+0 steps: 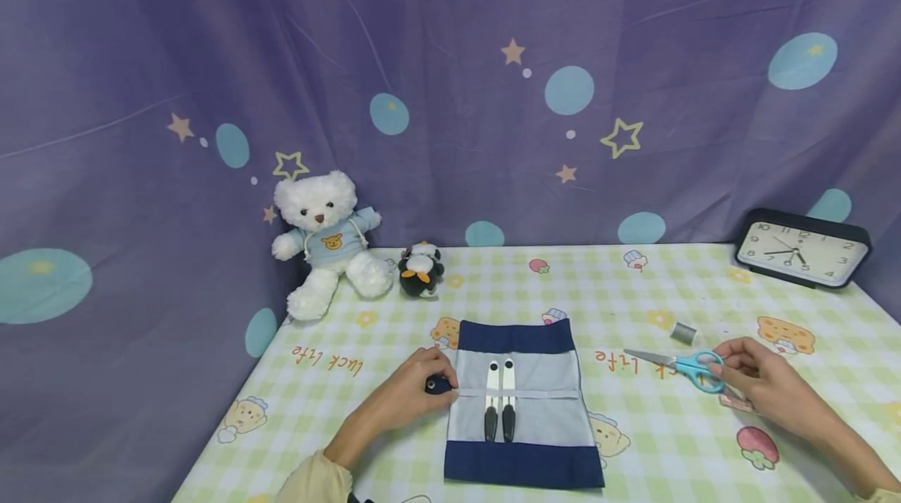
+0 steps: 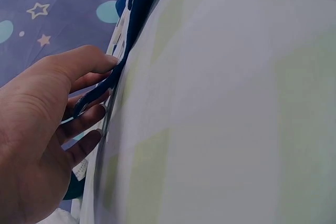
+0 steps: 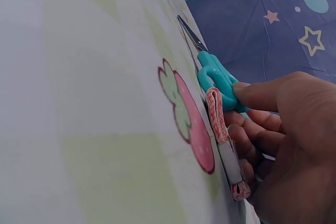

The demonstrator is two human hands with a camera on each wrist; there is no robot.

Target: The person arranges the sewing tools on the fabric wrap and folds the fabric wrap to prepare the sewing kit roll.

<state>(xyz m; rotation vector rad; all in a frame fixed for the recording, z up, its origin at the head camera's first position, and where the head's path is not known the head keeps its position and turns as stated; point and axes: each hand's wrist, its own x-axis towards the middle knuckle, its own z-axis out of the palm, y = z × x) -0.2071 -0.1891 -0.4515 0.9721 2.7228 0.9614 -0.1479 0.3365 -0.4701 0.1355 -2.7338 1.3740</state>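
A navy and grey fabric tool roll point(image 1: 521, 464) lies unfolded on the table. Two slim white tools with black ends point(image 1: 508, 401) sit side by side under its thin elastic band. My left hand point(image 1: 420, 382) is at the roll's left edge, pinching a navy tab with a snap point(image 1: 438, 384) between thumb and fingers. Over on the right, my right hand point(image 1: 763, 386) pinches the turquoise handles of the scissors point(image 1: 697, 368), whose blades point left. A folded red-and-white tape with a paper band point(image 3: 229, 156) lies just under that hand.
A grey thread spool point(image 1: 683, 332) is behind the scissors. At the back right stands a black-framed clock point(image 1: 802, 249). A white teddy bear point(image 1: 327, 245) and a small penguin plush point(image 1: 420, 270) sit at the back left. A checked cloth point(image 1: 394, 331) covers the table.
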